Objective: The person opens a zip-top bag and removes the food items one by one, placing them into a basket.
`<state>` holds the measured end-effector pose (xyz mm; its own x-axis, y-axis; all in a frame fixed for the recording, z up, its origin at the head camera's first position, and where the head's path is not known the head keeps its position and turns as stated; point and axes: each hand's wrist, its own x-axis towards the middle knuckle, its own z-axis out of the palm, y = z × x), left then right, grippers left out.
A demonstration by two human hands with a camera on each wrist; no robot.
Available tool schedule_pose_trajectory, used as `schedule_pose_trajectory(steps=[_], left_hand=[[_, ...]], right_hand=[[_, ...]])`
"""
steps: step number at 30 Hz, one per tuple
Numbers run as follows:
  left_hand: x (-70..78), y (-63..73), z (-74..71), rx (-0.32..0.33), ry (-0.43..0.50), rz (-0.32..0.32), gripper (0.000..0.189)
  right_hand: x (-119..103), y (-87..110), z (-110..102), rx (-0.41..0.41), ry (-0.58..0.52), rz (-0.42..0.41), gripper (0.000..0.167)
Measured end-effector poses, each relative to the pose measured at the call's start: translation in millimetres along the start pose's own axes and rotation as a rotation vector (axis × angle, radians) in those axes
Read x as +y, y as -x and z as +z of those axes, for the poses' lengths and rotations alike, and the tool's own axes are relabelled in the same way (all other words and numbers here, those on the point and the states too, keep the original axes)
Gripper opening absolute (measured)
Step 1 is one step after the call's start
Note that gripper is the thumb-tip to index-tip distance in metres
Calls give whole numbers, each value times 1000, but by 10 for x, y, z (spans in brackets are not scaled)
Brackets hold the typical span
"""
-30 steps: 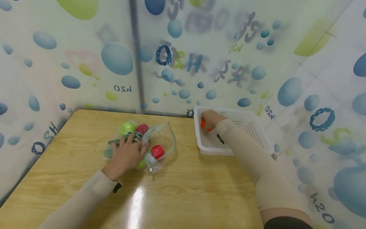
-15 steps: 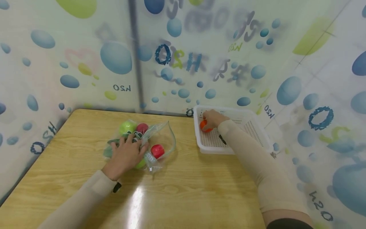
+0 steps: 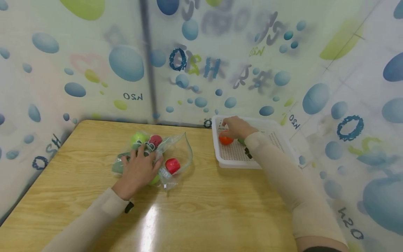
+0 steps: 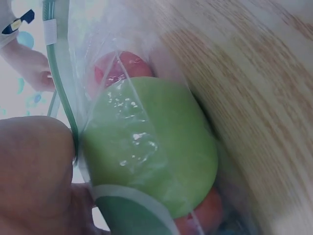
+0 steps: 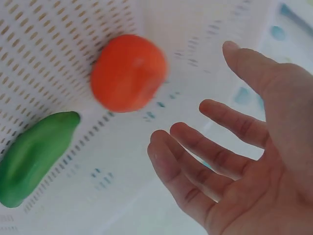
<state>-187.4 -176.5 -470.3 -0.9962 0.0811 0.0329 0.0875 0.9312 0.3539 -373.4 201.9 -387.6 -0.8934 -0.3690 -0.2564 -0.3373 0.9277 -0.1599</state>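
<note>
My left hand (image 3: 138, 171) rests with spread fingers on a clear zip bag (image 3: 185, 154). Inside the bag are a green apple-like fruit (image 3: 138, 137), a dark red round fruit (image 3: 155, 140) and a bright red piece (image 3: 172, 166). The left wrist view shows a large green fruit (image 4: 151, 142) through the plastic, red fruit (image 4: 122, 66) behind it. My right hand (image 3: 236, 127) is over the white basket (image 3: 234, 164), its fingers apart and holding nothing. Below it in the basket lie an orange-red tomato-like fruit (image 5: 129, 73) and a long green vegetable (image 5: 39, 156).
The wooden table (image 3: 201, 210) carries both bag and basket. A patterned wall (image 3: 195, 101) rises right behind its back edge, and another wall (image 3: 346, 140) closes in on the right beside the basket.
My right hand has let go of the orange-red fruit, leaving it in the basket, and has drawn slightly up and right. My left hand has stayed on the bag.
</note>
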Motion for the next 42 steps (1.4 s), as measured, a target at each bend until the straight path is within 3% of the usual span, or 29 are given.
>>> schedule_pose_trajectory(steps=[7, 13, 18, 23, 29, 36, 42], left_hand=[[44, 31, -16, 119, -43, 25, 52], [122, 68, -43, 207, -83, 18, 42], [159, 100, -72, 246, -80, 34, 36], [182, 130, -91, 240, -72, 46, 34], [206, 164, -115, 197, -47, 50, 33], [185, 162, -112, 218, 11, 114, 30], [156, 122, -79, 231, 59, 134, 30]], right_hand=[[-128, 230, -135, 96, -39, -90, 55], [-392, 533, -145, 224, -97, -190, 41], [-636, 746, -45, 339, -94, -308, 25], [-866, 864, 95, 418, -72, -421, 17], [-1156, 925, 255, 383, -114, -488, 14], [-1445, 871, 467, 328, -127, -566, 12], [-1582, 778, 643, 237, -141, -597, 25]])
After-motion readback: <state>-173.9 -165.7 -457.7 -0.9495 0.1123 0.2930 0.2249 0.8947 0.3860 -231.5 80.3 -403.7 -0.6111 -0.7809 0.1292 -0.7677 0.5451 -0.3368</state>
